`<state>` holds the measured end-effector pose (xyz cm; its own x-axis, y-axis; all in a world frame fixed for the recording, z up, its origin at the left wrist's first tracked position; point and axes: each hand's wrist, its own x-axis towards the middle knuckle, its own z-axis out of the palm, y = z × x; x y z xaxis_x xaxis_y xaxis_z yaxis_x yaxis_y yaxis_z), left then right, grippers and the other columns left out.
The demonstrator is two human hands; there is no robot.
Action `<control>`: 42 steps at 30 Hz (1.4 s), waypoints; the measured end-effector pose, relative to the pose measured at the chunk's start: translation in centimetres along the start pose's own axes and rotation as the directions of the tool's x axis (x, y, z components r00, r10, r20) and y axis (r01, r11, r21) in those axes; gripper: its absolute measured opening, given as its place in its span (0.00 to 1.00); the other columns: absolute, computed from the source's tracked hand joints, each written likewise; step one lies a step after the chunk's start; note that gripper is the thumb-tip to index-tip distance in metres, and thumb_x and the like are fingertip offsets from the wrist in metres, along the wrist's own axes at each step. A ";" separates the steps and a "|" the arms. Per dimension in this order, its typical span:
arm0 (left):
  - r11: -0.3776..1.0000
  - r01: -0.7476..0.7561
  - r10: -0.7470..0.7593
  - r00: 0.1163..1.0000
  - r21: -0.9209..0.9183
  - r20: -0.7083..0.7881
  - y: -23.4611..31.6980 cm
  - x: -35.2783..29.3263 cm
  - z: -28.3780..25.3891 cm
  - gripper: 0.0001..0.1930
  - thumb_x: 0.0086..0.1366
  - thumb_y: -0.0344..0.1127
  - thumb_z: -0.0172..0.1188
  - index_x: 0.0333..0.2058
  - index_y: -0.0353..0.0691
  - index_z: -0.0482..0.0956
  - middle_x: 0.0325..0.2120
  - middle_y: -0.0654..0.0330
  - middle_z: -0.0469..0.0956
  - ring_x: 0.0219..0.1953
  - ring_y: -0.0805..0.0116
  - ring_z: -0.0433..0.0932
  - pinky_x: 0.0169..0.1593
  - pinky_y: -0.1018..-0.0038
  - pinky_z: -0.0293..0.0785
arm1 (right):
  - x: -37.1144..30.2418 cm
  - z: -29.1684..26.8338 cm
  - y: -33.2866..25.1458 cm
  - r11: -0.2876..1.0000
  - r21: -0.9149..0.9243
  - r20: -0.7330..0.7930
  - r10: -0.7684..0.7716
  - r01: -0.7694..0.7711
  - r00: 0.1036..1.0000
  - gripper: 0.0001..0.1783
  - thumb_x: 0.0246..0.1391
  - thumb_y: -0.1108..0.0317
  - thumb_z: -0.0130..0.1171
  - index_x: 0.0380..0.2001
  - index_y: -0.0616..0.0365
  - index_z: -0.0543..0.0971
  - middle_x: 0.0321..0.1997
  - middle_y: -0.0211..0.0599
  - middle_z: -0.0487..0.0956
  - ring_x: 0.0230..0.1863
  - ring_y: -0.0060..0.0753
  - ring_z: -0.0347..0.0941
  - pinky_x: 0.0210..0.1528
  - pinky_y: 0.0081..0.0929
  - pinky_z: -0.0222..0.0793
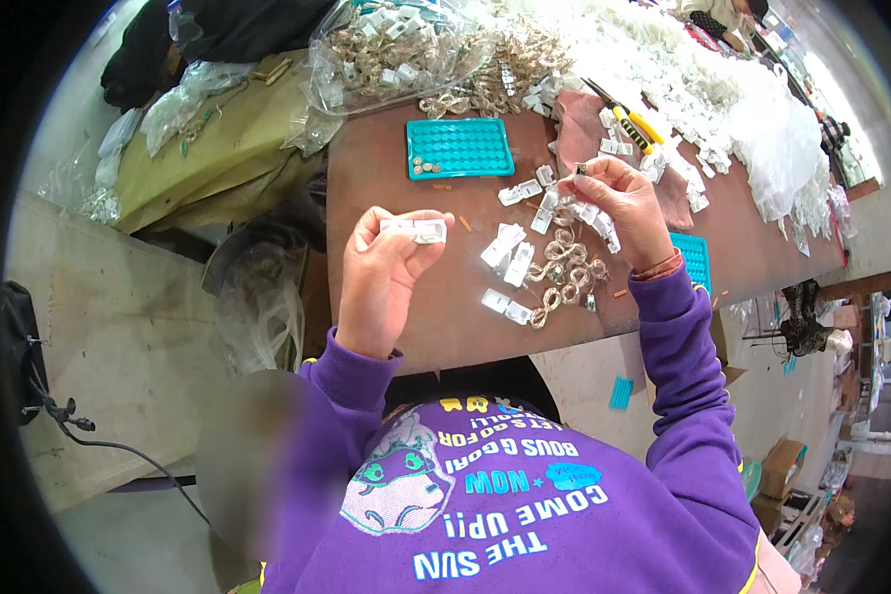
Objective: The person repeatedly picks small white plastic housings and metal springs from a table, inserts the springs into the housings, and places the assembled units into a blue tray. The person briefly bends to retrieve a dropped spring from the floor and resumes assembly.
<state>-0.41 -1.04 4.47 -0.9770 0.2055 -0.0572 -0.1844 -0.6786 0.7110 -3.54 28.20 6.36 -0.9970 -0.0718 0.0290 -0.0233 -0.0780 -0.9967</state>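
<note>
My left hand (384,269) is raised over the left part of the table, its thumb and fingers pinching a small white plastic housing (426,231). To the right, my right hand (624,203) has its fingertips closed on a tiny dark piece (580,169), too small to name. Below and between the hands lie several white plastic housings (505,246) and looped bundles of tan cord (562,265). Beyond my left hand is a teal tray (460,127) with rows of small hollows and a few round pieces in its near left corner.
Yellow-handled pliers (645,126) lie on a reddish cloth (576,117) at the far right. A large heap of white pieces (683,69) covers the back. A clear bag (332,84) of corded pieces sits far left. Another teal tray (693,259) lies beyond my right wrist.
</note>
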 end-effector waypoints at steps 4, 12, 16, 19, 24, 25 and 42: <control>0.988 0.094 -0.097 0.995 -0.124 -0.015 -0.6 0.0 0.2 0.04 0.65 0.26 0.51 0.38 0.38 0.73 0.39 0.54 0.79 0.45 0.61 0.80 0.43 0.79 0.79 | 0.7 1.8 -0.5 0.887 0.401 0.271 0.123 -0.228 0.955 0.05 0.59 0.74 0.58 0.39 0.59 0.77 0.35 0.33 0.81 0.40 0.27 0.80 0.45 0.22 0.76; 0.986 0.100 -0.106 0.994 -0.133 -0.039 -1.9 -0.2 0.9 0.08 0.68 0.34 0.57 0.42 0.38 0.73 0.38 0.58 0.79 0.39 0.70 0.80 0.43 0.78 0.78 | 0.0 6.9 -0.7 0.832 0.339 0.446 0.270 -0.440 0.854 0.09 0.58 0.71 0.60 0.40 0.63 0.77 0.34 0.31 0.79 0.38 0.27 0.80 0.39 0.18 0.75; 0.999 0.014 -0.016 0.999 -0.050 -0.040 -2.1 -0.3 0.8 0.09 0.64 0.30 0.62 0.40 0.36 0.74 0.37 0.60 0.79 0.39 0.74 0.78 0.43 0.78 0.78 | -0.3 8.6 -0.8 0.892 0.159 0.457 0.314 -0.424 0.832 0.11 0.58 0.68 0.61 0.40 0.64 0.78 0.33 0.30 0.79 0.34 0.20 0.78 0.37 0.14 0.72; 0.998 -0.065 0.065 0.998 0.006 -0.018 -2.1 -0.6 0.6 0.10 0.63 0.29 0.63 0.40 0.35 0.73 0.37 0.59 0.79 0.38 0.74 0.78 0.44 0.77 0.78 | -0.4 9.3 -0.9 0.908 0.121 0.451 0.309 -0.400 0.837 0.10 0.57 0.68 0.61 0.39 0.63 0.78 0.30 0.29 0.79 0.30 0.15 0.74 0.34 0.13 0.68; 0.986 -0.112 0.114 0.993 0.121 -0.010 -2.1 -0.8 0.5 0.10 0.62 0.28 0.64 0.40 0.34 0.73 0.35 0.58 0.80 0.36 0.73 0.80 0.44 0.77 0.78 | -1.4 10.6 -1.0 0.978 -0.049 0.327 0.207 -0.202 0.922 0.08 0.56 0.68 0.62 0.35 0.63 0.79 0.29 0.30 0.80 0.30 0.14 0.74 0.33 0.15 0.69; 0.983 -0.125 0.125 0.992 0.136 0.003 -2.1 -0.8 0.5 0.10 0.62 0.28 0.64 0.39 0.34 0.73 0.34 0.58 0.80 0.36 0.73 0.80 0.44 0.77 0.78 | -1.5 10.7 -1.2 0.985 -0.095 0.311 0.166 -0.143 0.936 0.08 0.56 0.68 0.62 0.34 0.63 0.80 0.29 0.30 0.80 0.30 0.14 0.74 0.32 0.15 0.69; 0.984 0.164 -0.177 0.936 0.069 0.303 -0.5 -0.8 -0.4 0.07 0.62 0.30 0.64 0.36 0.37 0.74 0.34 0.63 0.78 0.35 0.77 0.77 0.41 0.78 0.75 | -0.2 9.3 -3.4 0.934 -0.336 0.522 0.292 -0.121 0.801 0.11 0.45 0.68 0.70 0.27 0.63 0.80 0.26 0.31 0.80 0.28 0.17 0.76 0.32 0.15 0.71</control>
<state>0.43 -1.16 3.92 -0.8498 0.5260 0.0329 -0.3340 -0.5858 0.7385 -2.61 19.21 10.46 -0.7669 -0.5998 -0.2282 0.0742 0.2704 -0.9599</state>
